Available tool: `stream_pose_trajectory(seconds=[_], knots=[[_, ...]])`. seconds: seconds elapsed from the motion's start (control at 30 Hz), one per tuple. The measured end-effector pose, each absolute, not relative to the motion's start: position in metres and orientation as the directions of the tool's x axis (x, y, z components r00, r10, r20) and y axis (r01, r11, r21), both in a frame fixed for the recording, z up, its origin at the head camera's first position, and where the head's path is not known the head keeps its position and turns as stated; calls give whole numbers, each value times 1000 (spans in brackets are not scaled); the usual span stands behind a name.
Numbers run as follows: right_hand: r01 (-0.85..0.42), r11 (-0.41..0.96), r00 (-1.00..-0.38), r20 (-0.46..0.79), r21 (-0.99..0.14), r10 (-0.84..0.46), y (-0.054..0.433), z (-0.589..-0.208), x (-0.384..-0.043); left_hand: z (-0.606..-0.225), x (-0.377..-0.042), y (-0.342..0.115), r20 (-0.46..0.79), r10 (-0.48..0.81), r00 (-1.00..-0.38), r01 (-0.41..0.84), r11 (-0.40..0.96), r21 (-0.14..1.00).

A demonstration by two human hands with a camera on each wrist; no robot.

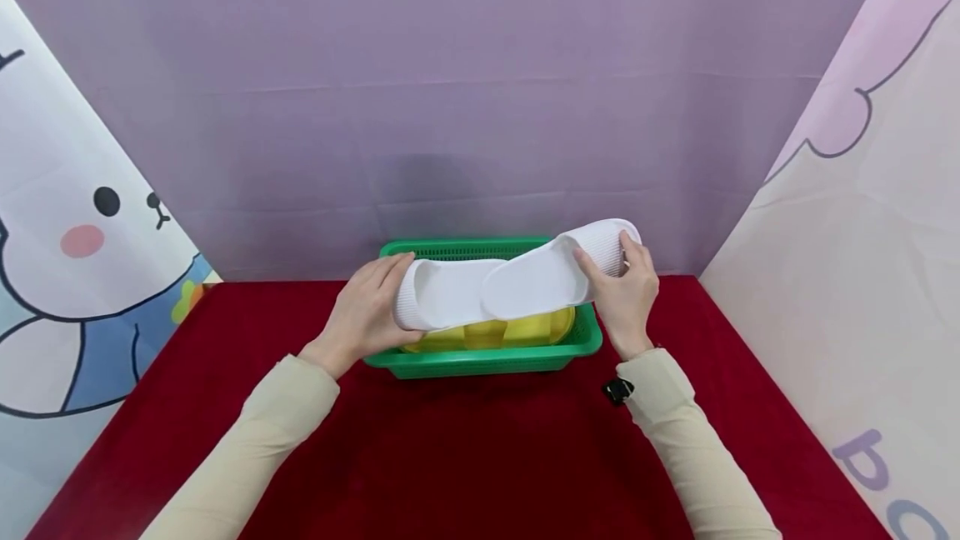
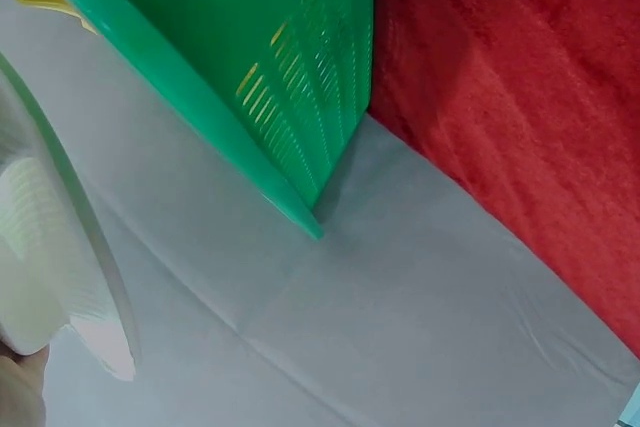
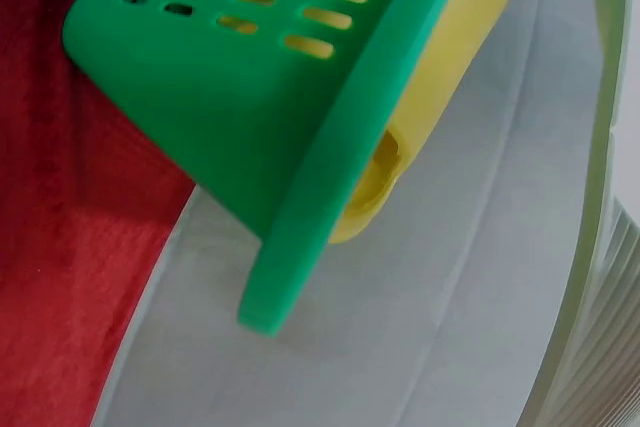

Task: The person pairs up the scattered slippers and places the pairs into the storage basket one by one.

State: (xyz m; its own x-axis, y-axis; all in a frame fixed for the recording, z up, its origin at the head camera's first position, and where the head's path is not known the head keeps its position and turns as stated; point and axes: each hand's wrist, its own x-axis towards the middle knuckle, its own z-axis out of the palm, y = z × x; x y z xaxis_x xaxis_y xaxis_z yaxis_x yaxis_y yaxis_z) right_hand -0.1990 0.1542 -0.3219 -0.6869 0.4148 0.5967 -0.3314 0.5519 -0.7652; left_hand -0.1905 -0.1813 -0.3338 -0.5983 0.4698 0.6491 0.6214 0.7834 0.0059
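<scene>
Two white slippers are held up over a green basket (image 1: 480, 363), their heel ends overlapping in the head view. My left hand (image 1: 367, 307) grips the ribbed strap end of the left slipper (image 1: 453, 290), thumb below and fingers above. The right slipper (image 1: 528, 282) tilts up toward its strap end, where my right hand (image 1: 628, 294) pinches it with the thumb on the near side. Smooth yellow things (image 1: 528, 329) lie inside the basket, partly hidden beneath the slippers. In the right wrist view, a yellow piece (image 3: 465, 37) with a rounded opening rises past the basket's rim.
The basket stands on a red cloth (image 1: 480, 457) near the back edge of the table. Behind it hangs a plain purple-grey curtain (image 1: 465, 107). Printed panels flank both sides, the left one with a cartoon animal (image 1: 75, 215). A small black device (image 1: 618, 391) sits by the right cuff.
</scene>
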Motion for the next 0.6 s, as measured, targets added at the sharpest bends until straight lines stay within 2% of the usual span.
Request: stream_pose_trajectory(seconds=[0.33, 0.6], knots=[[-323, 525, -686, 577, -787, 443, 144, -322, -196, -334, -194, -171, 716, 474, -513, 651, 758, -35], [-322, 519, -684, 574, -792, 451, 131, -322, -194, -333, -195, -162, 720, 479, -503, 657, 752, -42]])
